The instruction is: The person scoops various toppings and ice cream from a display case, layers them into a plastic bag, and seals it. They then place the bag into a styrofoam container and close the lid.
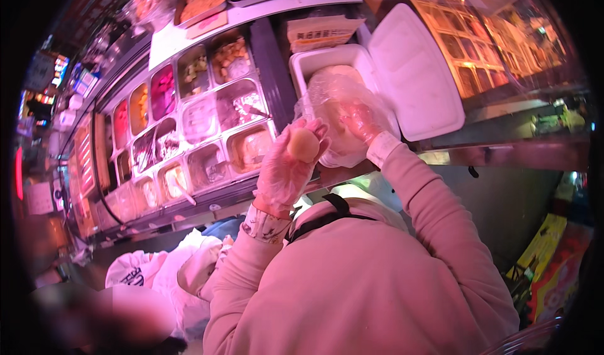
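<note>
My left hand [286, 168], in a clear plastic glove, cradles a smooth round pale ball [303, 145], apparently dough, in its palm. It is raised in front of the near left corner of a white lidded bin [297, 67]. Inside that bin, a large pale mass of dough [340, 119] lies in a clear plastic bag [330, 88]. My right hand [361, 119] reaches into the bag, its fingers against the dough. Whether those fingers grip any of it cannot be seen. The bin's lid [415, 71] is swung back to the right.
Left of the bin, a counter holds several metal pans of fillings, one a pink-lit pan [163, 90]. A white spoon [181, 187] leans out of another. A printed carton [323, 31] stands behind the bin. A co-worker in a light top [174, 279] is close on my left.
</note>
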Demonstrator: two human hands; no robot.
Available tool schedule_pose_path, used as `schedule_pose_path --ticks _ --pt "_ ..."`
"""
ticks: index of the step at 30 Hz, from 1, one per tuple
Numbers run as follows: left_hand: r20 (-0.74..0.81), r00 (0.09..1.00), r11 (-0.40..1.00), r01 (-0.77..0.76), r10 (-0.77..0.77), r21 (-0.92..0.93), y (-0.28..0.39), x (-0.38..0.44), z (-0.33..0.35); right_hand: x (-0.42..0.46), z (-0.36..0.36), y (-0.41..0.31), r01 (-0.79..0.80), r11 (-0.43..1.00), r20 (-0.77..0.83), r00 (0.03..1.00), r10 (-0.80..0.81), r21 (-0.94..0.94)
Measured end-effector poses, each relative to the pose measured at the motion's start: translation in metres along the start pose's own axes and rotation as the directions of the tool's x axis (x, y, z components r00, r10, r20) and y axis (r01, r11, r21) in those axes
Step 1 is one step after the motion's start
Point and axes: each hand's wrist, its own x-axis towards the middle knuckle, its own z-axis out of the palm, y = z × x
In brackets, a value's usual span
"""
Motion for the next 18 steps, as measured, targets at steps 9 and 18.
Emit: schedule_pose_path --ticks 9,18 --pt "-0.08 0.976 0.933 -0.168 0.203 0.317 -0.004 -0.019 -0.023 0.017 -0.046 -0.003 0.032 0.991 0.056 0.998 -0.039 0.131" --pt "-0.007 0.997 0.569 -0.038 0.077 0.821 -0.022 0.019 0.025 0.001 -0.143 -0.061 -0.196 0.634 0.235 0.972 0.024 0.748"
